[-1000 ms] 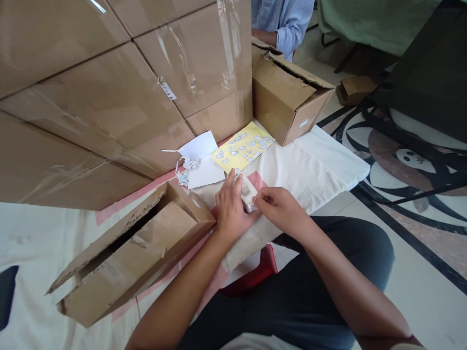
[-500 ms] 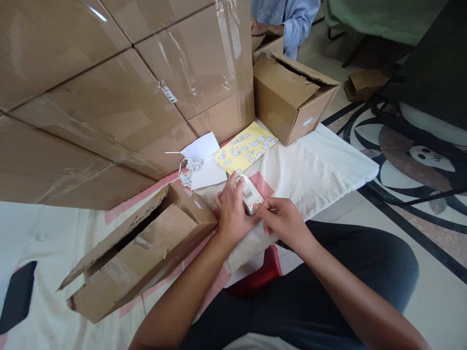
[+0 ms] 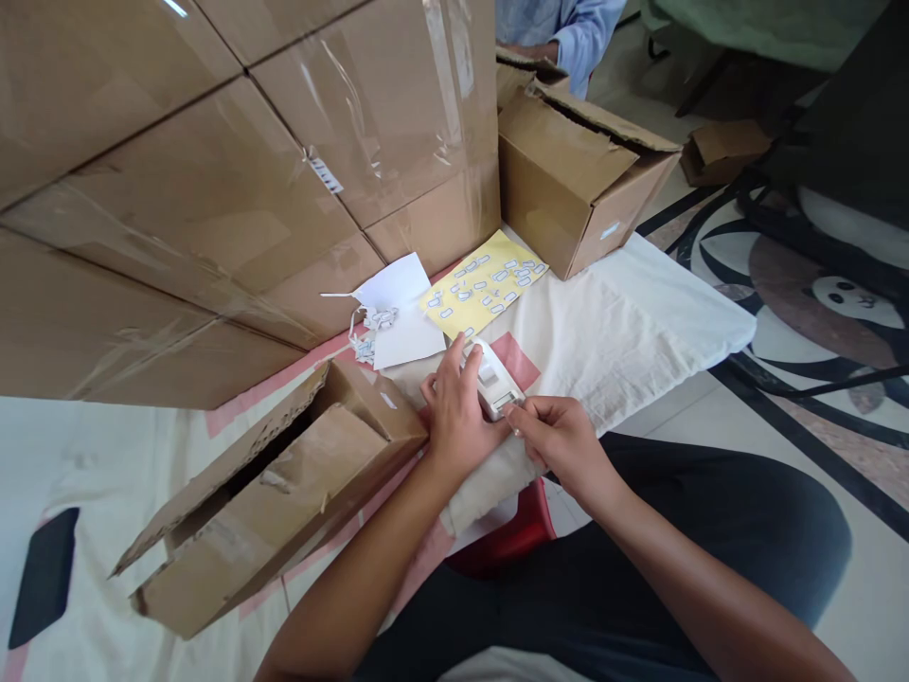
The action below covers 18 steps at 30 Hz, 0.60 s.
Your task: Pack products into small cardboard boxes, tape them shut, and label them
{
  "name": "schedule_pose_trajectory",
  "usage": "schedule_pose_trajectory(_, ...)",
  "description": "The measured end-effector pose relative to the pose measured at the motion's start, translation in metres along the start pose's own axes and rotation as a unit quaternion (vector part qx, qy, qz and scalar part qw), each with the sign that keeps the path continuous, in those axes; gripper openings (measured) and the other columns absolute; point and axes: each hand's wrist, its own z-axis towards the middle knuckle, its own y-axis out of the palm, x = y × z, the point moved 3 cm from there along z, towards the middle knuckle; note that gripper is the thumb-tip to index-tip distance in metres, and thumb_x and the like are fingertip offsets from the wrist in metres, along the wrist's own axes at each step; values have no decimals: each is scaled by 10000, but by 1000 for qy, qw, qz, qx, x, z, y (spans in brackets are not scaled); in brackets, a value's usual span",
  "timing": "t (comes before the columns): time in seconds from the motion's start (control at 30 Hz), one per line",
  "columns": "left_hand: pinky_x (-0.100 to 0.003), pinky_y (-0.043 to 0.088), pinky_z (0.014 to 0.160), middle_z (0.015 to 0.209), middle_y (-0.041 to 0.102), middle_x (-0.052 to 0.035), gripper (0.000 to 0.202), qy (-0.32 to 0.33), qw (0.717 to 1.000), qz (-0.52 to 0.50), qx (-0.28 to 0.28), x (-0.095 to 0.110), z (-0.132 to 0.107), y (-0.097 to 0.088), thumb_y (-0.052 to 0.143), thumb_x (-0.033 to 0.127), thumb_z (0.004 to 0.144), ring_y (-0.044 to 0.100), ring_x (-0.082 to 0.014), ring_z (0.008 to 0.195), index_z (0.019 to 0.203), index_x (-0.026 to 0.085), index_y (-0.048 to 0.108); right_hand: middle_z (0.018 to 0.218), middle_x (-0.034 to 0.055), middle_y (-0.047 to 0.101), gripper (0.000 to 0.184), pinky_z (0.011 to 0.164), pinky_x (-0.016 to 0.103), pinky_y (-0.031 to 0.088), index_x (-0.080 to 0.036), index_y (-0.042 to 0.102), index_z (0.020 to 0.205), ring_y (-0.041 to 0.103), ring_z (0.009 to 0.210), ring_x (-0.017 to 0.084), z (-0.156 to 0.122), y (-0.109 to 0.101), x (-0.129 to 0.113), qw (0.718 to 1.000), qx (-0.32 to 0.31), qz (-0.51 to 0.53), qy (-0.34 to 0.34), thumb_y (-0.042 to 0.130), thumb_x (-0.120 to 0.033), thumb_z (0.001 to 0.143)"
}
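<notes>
A small, oblong white device (image 3: 490, 377), rounded at its far end, slants close to the near edge of the table (image 3: 632, 308); its squarer near end apparently has a shallow recess (image 3: 507, 402).

Left hand (image 3: 458, 415) holds a white device (image 3: 492, 377), the right hand (image 3: 561, 434) touching its near end
</notes>
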Motion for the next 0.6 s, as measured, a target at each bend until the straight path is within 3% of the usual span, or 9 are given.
schedule_pose_trajectory(0.2,-499,330,1103,1622,341,-221,979,-46,998,-37,-31,-3,1,1,737,514,791,378,-373,1483,1562,213,215,473,-76,287,453,435,256,153,-207,439,526,213,445,57,3,-1,-3,998,-2,-50,-31,610,-482,843)
schedule_pose_trajectory(0.6,-507,346,1074,1613,352,-230,975,-43,998,-37,-32,-4,0,1,732,512,789,399,-388,1467,1566,218,222,533,-52,342,421,494,269,234,-211,384,558,314,510,89,2,-4,-4,983,5,-162,-84,536,-407,898)
